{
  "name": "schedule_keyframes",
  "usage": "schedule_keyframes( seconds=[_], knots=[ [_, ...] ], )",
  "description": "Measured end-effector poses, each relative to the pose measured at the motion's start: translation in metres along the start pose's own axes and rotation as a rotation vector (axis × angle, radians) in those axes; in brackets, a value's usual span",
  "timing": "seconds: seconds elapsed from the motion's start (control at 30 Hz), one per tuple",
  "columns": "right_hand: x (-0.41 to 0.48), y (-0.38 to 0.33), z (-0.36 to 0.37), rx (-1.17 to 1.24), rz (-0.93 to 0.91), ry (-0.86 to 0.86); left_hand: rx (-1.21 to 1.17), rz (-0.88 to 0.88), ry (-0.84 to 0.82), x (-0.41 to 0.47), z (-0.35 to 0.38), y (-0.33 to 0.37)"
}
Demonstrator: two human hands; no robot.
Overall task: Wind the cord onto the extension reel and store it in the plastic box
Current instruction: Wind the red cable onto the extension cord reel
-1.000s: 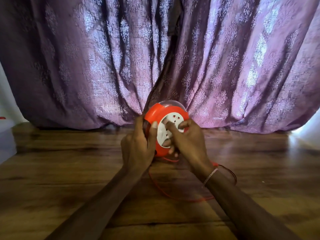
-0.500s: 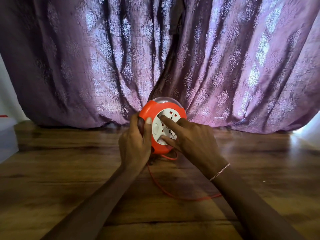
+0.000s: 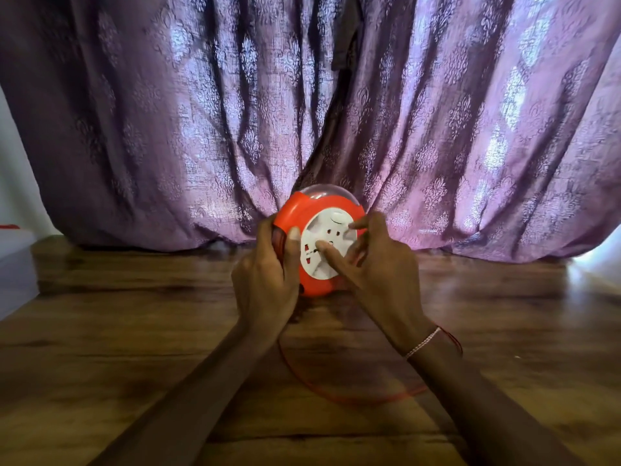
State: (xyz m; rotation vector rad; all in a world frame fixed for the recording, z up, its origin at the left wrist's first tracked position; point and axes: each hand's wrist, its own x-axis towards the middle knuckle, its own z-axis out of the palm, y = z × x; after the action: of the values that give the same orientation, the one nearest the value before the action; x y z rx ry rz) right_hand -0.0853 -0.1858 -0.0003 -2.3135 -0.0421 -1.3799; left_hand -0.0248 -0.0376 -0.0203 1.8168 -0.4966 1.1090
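1. Gripping the orange extension reel (image 3: 319, 243) by its left rim is the left hand (image 3: 265, 280), fingers curled round the edge and thumb on the front.
2. The right hand (image 3: 376, 274) holds nothing, its fairly straight fingers just touching the reel's white socket face.
3. The reel stands on edge on the wooden floor (image 3: 134, 331), right by the purple curtain (image 3: 168, 129).
4. The red cord (image 3: 353, 400) lies loose between the forearms.
5. The plastic box (image 3: 16, 264) is way off at the left edge.

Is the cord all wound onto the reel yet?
Not yet. A loop of red cord lies on the floor below the reel.
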Motion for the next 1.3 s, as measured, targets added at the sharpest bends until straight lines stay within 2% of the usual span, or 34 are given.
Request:
schedule_keyframes(
  seconds=[0.07, 0.13, 0.33, 0.43, 0.5, 0.67, 0.73, 1.0, 1.13, 1.23, 1.3],
  knots=[
    [0.003, 0.006, -0.006, -0.202, -0.277, -0.030, -0.023, 0.003, 0.016, 0.001, -0.001, 0.000],
    [0.005, 0.007, -0.008, -0.343, -0.429, -0.063, -0.052, -0.010, 0.016, 0.002, -0.002, 0.000],
    [0.010, 0.014, -0.013, -0.440, -0.574, -0.161, -0.063, -0.020, -0.015, 0.002, -0.001, -0.002],
    [0.008, 0.016, -0.012, -0.432, -0.562, -0.112, -0.042, 0.014, -0.045, 0.000, 0.000, -0.001],
    [0.003, 0.015, -0.006, -0.398, -0.491, -0.082, -0.021, 0.032, -0.056, -0.001, 0.001, 0.000],
    [-0.010, 0.005, 0.015, -0.112, -0.078, -0.138, 0.037, 0.075, -0.080, 0.001, -0.003, -0.005],
    [-0.011, 0.003, 0.018, -0.045, 0.012, -0.184, 0.041, 0.090, -0.089, 0.002, -0.004, -0.009],
    [-0.004, 0.010, 0.018, -0.127, -0.165, -0.027, -0.060, 0.029, -0.071, 0.004, 0.002, -0.009],
    [0.001, 0.010, 0.013, -0.192, -0.202, -0.018, -0.104, -0.033, -0.059, 0.004, 0.007, -0.011],
    [0.002, 0.012, 0.007, 0.014, -0.188, -0.010, -0.150, -0.161, 0.011, 0.007, 0.008, -0.018],
    [0.003, 0.013, 0.004, 0.250, -0.077, 0.087, -0.212, -0.290, 0.067, 0.011, 0.008, -0.020]
  ],
)
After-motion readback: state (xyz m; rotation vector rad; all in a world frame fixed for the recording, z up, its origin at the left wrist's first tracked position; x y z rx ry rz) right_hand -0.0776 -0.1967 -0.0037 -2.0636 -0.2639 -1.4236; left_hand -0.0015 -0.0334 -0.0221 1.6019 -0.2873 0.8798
